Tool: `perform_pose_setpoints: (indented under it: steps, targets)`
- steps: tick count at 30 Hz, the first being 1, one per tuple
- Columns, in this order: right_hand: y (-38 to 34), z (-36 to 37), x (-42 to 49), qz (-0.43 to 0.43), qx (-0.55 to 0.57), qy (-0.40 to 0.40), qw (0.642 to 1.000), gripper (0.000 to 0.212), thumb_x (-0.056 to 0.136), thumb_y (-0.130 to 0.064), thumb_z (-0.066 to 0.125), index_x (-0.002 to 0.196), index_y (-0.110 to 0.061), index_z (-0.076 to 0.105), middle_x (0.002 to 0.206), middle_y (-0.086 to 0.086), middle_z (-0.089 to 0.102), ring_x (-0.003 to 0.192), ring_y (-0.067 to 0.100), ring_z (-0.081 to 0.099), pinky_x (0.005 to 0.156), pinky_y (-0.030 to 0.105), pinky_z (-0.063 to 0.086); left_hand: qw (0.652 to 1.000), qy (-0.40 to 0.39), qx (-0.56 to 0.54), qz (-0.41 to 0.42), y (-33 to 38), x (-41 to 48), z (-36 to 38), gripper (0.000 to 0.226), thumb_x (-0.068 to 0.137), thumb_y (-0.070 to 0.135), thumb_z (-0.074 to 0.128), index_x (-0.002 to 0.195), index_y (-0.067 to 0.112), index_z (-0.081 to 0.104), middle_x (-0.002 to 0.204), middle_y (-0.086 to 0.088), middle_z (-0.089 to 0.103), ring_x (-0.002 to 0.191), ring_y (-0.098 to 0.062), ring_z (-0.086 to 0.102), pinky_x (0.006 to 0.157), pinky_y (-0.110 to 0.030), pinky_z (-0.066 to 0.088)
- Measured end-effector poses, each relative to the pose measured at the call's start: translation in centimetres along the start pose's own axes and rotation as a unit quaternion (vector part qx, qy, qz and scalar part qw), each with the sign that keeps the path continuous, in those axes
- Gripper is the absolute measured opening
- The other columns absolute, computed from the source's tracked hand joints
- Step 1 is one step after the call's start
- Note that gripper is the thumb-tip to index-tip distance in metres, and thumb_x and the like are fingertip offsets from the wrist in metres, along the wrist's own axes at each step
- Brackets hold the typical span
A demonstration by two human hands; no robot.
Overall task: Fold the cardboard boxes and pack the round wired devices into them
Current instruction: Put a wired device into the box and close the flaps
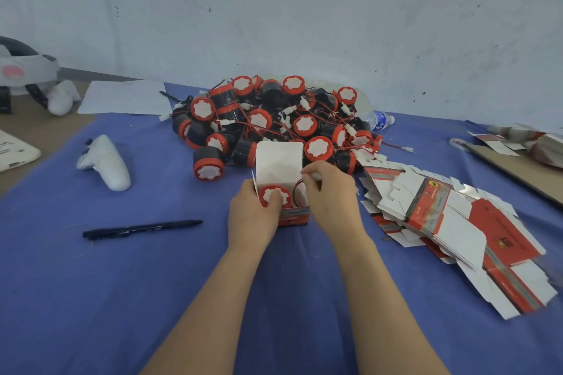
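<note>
Seen from a head-worn camera: two bare forearms reach forward over a surface [91, 298] covered with blue cloth. At the centre stands a small red and white cardboard box [294, 218], its white lid flap upright behind the opening. Inside it sits a round wired device [272, 194], red-rimmed white face up. The left hand [253, 216] wraps the box's left side, thumb pressing on the device's face. The right hand [330, 195] is at the box's right edge, fingers pinched narrowly near a red wire loop; whether they grip the wire or a side flap is hard to tell.

Just behind the box lies a heap of round devices [274, 119], black bodies with red caps, tangled in red wires with white plugs. To the right, a fanned stack of flat unfolded boxes [457, 231]. To the left, a black pen [141, 228] and, farther back, a white handheld controller [105, 163]. A plastic bottle [379, 120] lies behind the heap's right end.
</note>
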State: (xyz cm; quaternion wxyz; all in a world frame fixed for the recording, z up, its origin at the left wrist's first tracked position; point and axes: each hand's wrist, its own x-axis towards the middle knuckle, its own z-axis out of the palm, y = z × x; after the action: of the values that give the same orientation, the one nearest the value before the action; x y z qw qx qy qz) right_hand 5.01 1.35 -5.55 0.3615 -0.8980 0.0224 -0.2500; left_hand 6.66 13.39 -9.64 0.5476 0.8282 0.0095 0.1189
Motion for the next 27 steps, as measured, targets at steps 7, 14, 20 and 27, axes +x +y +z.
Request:
perform_pose_setpoints:
  steps: [7,14,20,27]
  targets:
    - [0.7,0.6,0.3,0.029,-0.070,-0.002,0.997,0.019,0.096,-0.014,0.054,0.111,-0.013,0.066,0.115,0.003,0.047,0.083,0.012,0.044,0.072,0.023,0.037,1.000,0.001,-0.006,0.004,-0.1,-0.2,0.1,0.014,0.093,0.027,0.056,0.102,0.020,0.047,0.107,-0.004,0.062,0.090,-0.017,0.057,0.065,-0.024,0.045]
    - [0.2,1.2,-0.1,0.030,-0.099,0.005,0.995,0.009,0.087,-0.005,0.050,0.085,-0.012,0.046,0.085,0.005,0.056,0.076,0.022,0.050,0.056,0.030,0.033,1.000,0.009,0.019,-0.006,0.6,-0.8,0.3,0.050,0.072,0.064,0.068,0.098,0.028,0.046,0.097,0.007,0.060,0.087,-0.013,0.058,0.067,-0.029,0.053]
    - [0.1,-1.7,0.2,0.020,-0.067,-0.167,0.983,0.019,0.090,-0.014,0.055,0.104,-0.019,0.067,0.097,-0.004,0.067,0.083,0.008,0.058,0.066,0.019,0.050,0.999,0.003,0.037,-0.037,0.6,-0.7,0.4,0.048,0.076,0.054,0.070,0.102,0.022,0.045,0.106,-0.001,0.060,0.098,-0.021,0.057,0.073,-0.037,0.053]
    - [-0.4,-3.0,-0.3,-0.024,-0.042,-0.195,0.980,0.022,0.096,-0.026,0.056,0.097,-0.013,0.073,0.088,0.000,0.069,0.080,0.010,0.060,0.070,0.029,0.049,0.998,0.001,0.048,-0.027,0.8,-0.8,0.4,0.049,0.077,0.057,0.066,0.101,0.020,0.044,0.105,-0.001,0.059,0.100,-0.023,0.056,0.078,-0.043,0.054]
